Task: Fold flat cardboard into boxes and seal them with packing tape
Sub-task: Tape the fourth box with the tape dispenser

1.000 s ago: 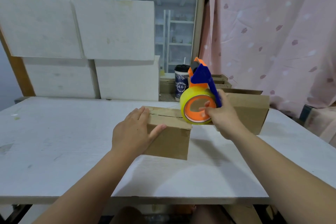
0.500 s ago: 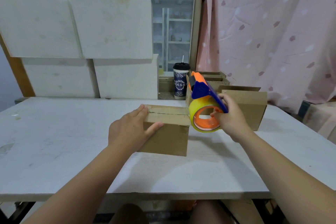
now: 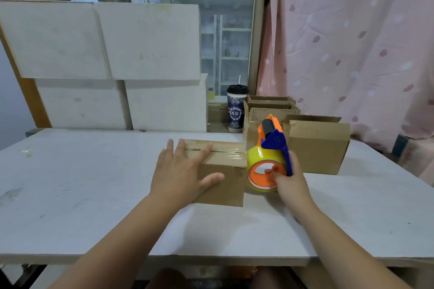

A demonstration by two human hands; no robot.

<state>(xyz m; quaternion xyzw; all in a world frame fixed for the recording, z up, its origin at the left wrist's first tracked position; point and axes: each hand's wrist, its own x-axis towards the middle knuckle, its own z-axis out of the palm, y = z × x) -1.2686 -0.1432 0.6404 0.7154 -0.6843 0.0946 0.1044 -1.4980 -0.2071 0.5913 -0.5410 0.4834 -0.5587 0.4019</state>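
Pressing the brown cardboard box (image 3: 225, 185) mid-frame with my flat left hand (image 3: 180, 171), I am aiming the orange-blue tape gun (image 3: 265, 162), gripped in my right hand (image 3: 290, 183), downward.

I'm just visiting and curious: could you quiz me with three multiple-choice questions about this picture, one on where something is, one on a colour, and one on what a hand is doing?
1. Where is the tape dispenser?
A. On the floor
B. At the right end of the closed box
C. At the box's left end

2. What colour is the curtain?
A. Green
B. Black
C. Pink

3. What is the left hand doing?
A. Lying flat on the box, fingers straight
B. Clenched in a fist
C. Pinching a pen

Answers:
1 B: the right hand holds it against that end of the box.
2 C: pink cloth with darker spots hangs on the right.
3 A: its palm and fingers rest on the box top and the thumb lies on the front face.
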